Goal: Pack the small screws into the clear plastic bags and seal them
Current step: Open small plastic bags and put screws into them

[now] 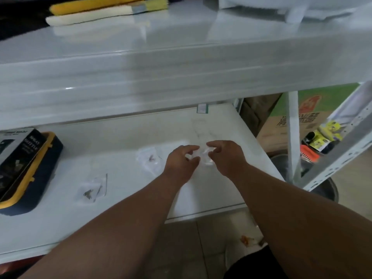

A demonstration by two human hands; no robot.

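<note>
Head view: both hands meet over the right part of the white desk (112, 218), which is really the lower shelf of a rack. Left hand (181, 162) and right hand (225, 158) each pinch an end of 1 small clear bag (203, 158) with curled fingers and thumbs, holding it just above the surface. My read: 2-handed grip is there to spread or press the mouth, so filling or sealing; blur hides which, and I cannot tell if screws are inside. 2 more clear bags lie flat on the desk, left of the hands: the nearer bag (150, 158) just beside the left hand with dark screws (151, 157) in it, the farther bag (91, 189) well apart with a few dark screws (88, 193) showing. Likely parked there as done or queued units, clear of the working spot. Seal state of either is not readable. Far left, a dark box with yellow trim (30, 174) carries a carton (18, 154) printed "SPRAY BOTTLE"; smaller text is illegible. Green cardboard box (314, 109) behind the rack post has large characters, too blurred to read. Small green-edged label (202, 108) at the desk back is unreadable.
</note>
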